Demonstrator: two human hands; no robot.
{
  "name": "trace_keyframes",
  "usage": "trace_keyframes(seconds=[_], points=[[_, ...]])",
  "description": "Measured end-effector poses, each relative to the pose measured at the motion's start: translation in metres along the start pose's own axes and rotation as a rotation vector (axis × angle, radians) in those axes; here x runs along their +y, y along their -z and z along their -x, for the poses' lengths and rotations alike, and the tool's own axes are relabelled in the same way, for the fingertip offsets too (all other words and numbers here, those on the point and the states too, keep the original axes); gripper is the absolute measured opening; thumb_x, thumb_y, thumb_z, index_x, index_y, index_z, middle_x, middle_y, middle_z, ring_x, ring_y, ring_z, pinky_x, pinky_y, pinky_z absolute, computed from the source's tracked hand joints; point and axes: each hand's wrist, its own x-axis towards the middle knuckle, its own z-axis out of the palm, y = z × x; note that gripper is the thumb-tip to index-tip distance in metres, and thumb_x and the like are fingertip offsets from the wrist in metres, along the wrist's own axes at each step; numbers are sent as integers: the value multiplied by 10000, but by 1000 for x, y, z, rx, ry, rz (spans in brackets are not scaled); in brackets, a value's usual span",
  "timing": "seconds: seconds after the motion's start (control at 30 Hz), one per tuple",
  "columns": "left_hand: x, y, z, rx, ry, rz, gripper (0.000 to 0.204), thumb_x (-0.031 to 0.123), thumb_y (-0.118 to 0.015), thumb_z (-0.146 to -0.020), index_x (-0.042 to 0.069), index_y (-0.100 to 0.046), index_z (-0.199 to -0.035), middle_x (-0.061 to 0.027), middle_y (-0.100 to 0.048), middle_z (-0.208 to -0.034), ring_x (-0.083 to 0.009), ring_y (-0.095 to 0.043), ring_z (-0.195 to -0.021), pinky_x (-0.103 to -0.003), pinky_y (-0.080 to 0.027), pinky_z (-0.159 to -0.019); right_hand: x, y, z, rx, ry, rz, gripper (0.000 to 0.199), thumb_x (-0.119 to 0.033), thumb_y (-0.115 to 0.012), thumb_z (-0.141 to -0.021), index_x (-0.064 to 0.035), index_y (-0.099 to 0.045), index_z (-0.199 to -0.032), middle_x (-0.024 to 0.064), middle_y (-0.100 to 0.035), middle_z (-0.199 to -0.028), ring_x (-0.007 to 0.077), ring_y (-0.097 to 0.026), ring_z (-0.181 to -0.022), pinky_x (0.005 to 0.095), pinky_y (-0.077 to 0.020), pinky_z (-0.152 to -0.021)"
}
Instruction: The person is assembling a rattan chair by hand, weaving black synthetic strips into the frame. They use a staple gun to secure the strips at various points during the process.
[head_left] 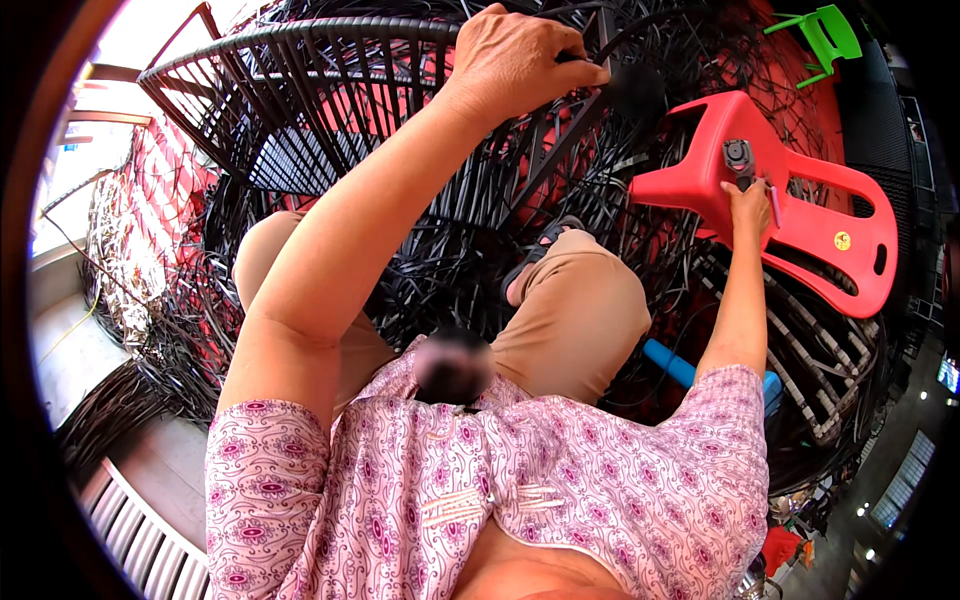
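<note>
A black woven chair frame with closely set dark strands stands before me at the upper left. My left hand is at the end of its upper rim, with fingers curled and thumb and forefinger close together. What they pinch is hidden. To the right is a red plastic chair, with its slotted back stretching away from me. My right hand is wrapped around a dark hand tool with a blocky, round-faced end, over the red seat. The tool's exact kind is unclear.
Tangled black strips cover the red floor around my legs. A green plastic chair stands at the far right. A blue tube and a stack of banded rods lie beside my right arm. White slats show at lower left.
</note>
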Motion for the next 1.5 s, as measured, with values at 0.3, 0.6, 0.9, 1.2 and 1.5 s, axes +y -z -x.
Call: trace_keyframes(seconds=[0.3,0.6,0.9,1.2,1.5], points=[[5,5,0,-59,79,58,441,635,-662,-789,224,-789,-886,8,-726,-752,-219,-689,-754,-356,-488,-785,-77,67,0,302,327,-550,615,-435,-769,-822,9,-642,-1229,179,-654,-1189,307,-646,-1064,427,-501,-920],[5,3,14,-28,35,-10,475,652,-679,-773,212,-786,-918,13,-727,-809,-211,-680,-817,-363,-453,-850,-258,177,70,-494,704,-1286,220,-232,-773,-839,-21,-726,-798,-2,-634,-701,54,-537,-646,249,-419,-595],[-11,11,29,-85,-211,59,434,493,-647,-818,153,-752,-1066,-69,-729,-973,-282,-698,-907,-422,-510,-897,-272,147,68,277,1161,-735,231,-265,-797,-641,-55,-760,-729,137,-706,-784,317,-680,-690,391,-550,-695],[-13,13,29,-139,-191,131,338,393,-634,-881,164,-738,-1107,-70,-719,-1002,-285,-682,-941,-405,-510,-835,-275,148,76,-170,830,-781,274,-214,-786,-604,23,-732,-732,203,-717,-953,290,-723,-785,379,-561,-700],[-17,-5,31,143,-295,48,302,433,-645,-882,214,-757,-1057,-11,-721,-916,-247,-683,-874,-404,-499,-819,-278,122,66,-89,744,-853,285,-255,-815,-625,-13,-758,-764,209,-707,-1127,299,-714,-948,361,-554,-819]])
